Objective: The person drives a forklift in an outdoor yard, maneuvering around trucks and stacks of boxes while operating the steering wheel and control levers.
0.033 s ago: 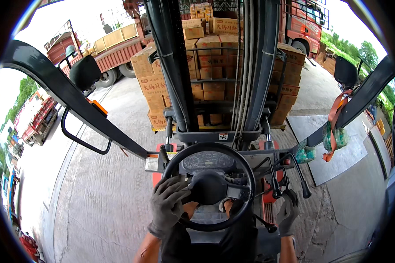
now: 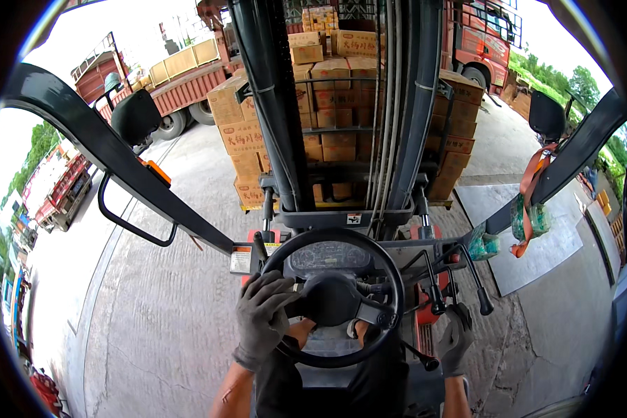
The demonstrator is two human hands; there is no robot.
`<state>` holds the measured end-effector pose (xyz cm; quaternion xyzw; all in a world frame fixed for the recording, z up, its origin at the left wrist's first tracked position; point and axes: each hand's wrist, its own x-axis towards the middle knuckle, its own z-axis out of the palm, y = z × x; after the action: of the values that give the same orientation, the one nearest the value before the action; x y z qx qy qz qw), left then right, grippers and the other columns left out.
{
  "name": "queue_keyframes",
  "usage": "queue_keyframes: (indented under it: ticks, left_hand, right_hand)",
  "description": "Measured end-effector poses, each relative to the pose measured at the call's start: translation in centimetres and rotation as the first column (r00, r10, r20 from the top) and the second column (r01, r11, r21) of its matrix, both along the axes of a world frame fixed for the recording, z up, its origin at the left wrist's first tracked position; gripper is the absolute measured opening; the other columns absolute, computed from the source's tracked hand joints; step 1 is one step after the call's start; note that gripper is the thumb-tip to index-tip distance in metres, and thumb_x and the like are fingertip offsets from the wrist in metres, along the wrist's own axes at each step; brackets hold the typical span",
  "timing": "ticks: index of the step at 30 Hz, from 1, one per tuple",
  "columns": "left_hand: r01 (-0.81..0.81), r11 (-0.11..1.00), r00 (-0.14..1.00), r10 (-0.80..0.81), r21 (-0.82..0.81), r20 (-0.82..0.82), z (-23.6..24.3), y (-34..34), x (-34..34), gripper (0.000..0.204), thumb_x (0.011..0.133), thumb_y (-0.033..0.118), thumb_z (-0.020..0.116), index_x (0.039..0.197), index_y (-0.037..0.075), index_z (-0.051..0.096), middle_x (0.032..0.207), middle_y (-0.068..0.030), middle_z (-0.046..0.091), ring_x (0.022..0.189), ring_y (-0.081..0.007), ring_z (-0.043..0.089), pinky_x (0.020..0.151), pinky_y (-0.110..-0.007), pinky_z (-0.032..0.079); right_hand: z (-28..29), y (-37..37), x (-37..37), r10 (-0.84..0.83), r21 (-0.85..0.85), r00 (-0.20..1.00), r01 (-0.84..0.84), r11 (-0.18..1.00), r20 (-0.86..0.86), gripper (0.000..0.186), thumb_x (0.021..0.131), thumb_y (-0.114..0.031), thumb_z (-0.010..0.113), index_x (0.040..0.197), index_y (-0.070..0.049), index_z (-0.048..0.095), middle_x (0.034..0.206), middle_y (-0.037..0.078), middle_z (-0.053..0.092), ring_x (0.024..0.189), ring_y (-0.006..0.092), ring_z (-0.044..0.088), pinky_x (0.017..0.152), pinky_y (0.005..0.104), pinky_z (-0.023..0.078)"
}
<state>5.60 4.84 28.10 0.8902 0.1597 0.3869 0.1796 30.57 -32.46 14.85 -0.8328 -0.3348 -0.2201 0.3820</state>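
My left hand (image 2: 262,319), in a grey work glove, lies over the left rim of a black steering wheel (image 2: 343,235), its fingers bent across it. On the right, my gloved right hand (image 2: 455,341) is closed at the lower end of a control lever (image 2: 451,284), whose tip the fingers hide. Two more black-knobbed levers, a near one (image 2: 437,299) and a farther one (image 2: 485,301), stand beside that hand, apart from it. Beyond the wheel rises the dark forklift mast (image 2: 268,104). Stacked brown cartons (image 2: 240,136) stand behind it, on a yellow pallet (image 2: 251,207).
A red flatbed truck (image 2: 195,73) is parked at the back left, another red truck (image 2: 479,49) at the back right. Black frame posts with mirrors (image 2: 134,115) flank the seat. An orange strap (image 2: 531,187) hangs on the right post. A metal plate (image 2: 536,244) lies on the concrete.
The steering wheel has turned slightly clockwise, and my left hand has shifted a little left and up with it. My right hand stays at the lever.
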Motion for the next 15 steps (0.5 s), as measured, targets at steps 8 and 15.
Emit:
queue_keyframes:
  ticks: [8,15]
  left_hand:
    - [0.127,0.992,0.985,-0.125,-0.002,0.12,3.9,2.7,13.9,0.031,0.09,-0.005,0.067,0.107,0.01,0.088,0.124,-0.0076,0.085,0.126,-0.0326,0.074,0.111,-0.045,0.058]
    - [0.389,0.921,0.907,-0.382,0.003,-0.179,2.2,-5.4,19.5,0.026,0.095,0.01,0.071,0.117,0.014,0.085,0.128,-0.0049,0.079,0.133,-0.0284,0.068,0.123,-0.046,0.048]
  right_hand:
    - [-0.6,-0.7,0.0,-0.048,0.032,0.997,0.046,0.998,0.06,0.03,0.104,0.003,0.055,0.123,0.003,0.078,0.125,0.024,0.078,0.13,0.049,0.069,0.11,0.0551,0.055]
    - [-1.9,-0.9,0.6,-0.02,0.044,0.998,0.017,0.999,0.066,0.03,0.105,0.002,0.055,0.122,0.001,0.08,0.129,0.024,0.078,0.132,0.0464,0.071,0.112,0.0529,0.054]
